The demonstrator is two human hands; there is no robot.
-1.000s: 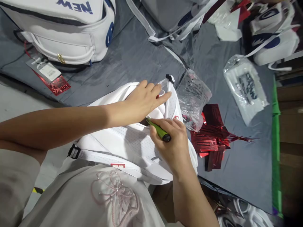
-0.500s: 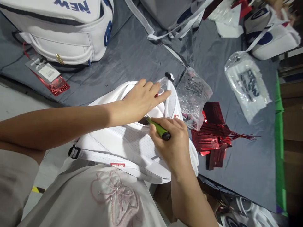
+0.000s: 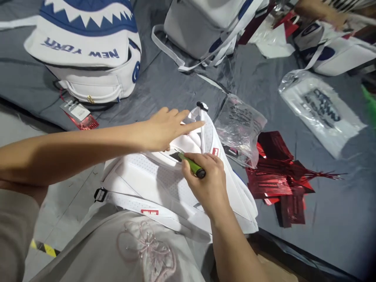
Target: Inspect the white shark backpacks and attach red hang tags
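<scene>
A white backpack [image 3: 138, 176] lies on the table edge against my body, its strapped back side up. Across its upper part lies my left hand [image 3: 164, 127], fingers stretched and spread, the index finger reaching to a shoulder strap [image 3: 210, 133]. My right hand [image 3: 205, 176] is closed round a green pen-like tool [image 3: 190, 165] with a black end. The tool's dark front end is at a dark spot on the bag, just below my left hand. I cannot make out its exact tip.
Another white and blue backpack [image 3: 88, 74] stands at the left, a grey-white bag [image 3: 190, 27] behind. On the right are a clear plastic bag [image 3: 239, 125], red foil tags [image 3: 273, 184] and a wrapped white packet [image 3: 323, 113]. Another person's hand [image 3: 335, 17] touches a bag at top right.
The camera view has shifted, so the surrounding bags appear lower. Both hands stay at the same part of the backpack; the tool is still in my right hand, and more of the dark spot shows.
</scene>
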